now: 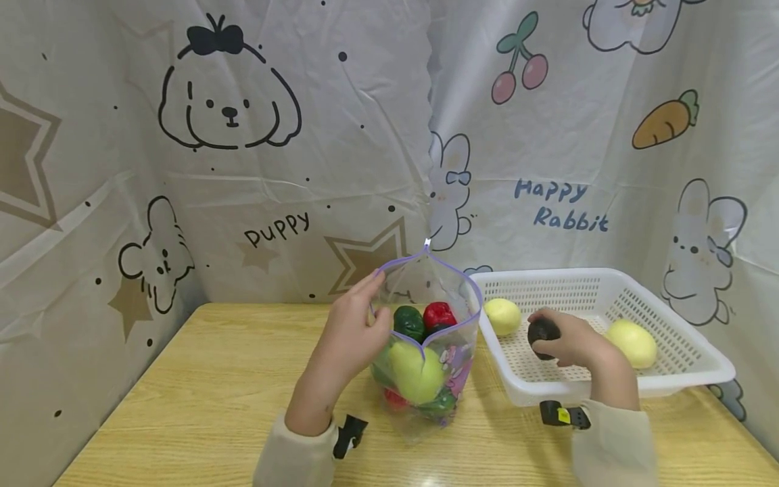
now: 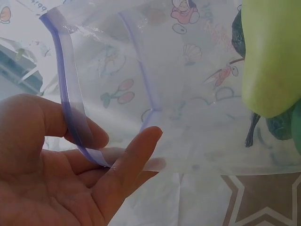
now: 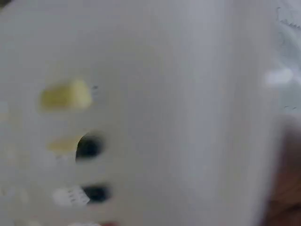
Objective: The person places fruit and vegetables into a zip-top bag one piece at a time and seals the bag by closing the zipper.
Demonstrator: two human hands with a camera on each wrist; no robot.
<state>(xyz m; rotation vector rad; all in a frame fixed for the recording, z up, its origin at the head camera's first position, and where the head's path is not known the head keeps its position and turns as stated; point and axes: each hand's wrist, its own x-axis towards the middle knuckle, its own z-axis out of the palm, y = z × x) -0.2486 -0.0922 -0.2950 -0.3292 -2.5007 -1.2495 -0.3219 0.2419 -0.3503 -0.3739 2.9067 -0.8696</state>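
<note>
In the head view my left hand (image 1: 349, 331) holds the left rim of a clear zip bag (image 1: 464, 358) with a purple zip edge. The left wrist view shows the thumb inside the rim (image 2: 63, 70) and the fingers around it. The bag stands with its mouth spread, holding a large pale green fruit (image 1: 416, 372), a dark green piece (image 1: 408, 323), a glossy red one (image 1: 439, 314) and others. Over the white basket (image 1: 681, 338) my right hand (image 1: 575, 338) grips a dark, rough-skinned avocado (image 1: 541, 336) between thumb and fingers.
Two pale yellow fruits (image 1: 502, 316) lie in the basket, one on each side of the right hand. A printed cloth (image 1: 341, 135) hangs behind the wooden table (image 1: 231, 379). The right wrist view is blurred, mostly a whitish surface.
</note>
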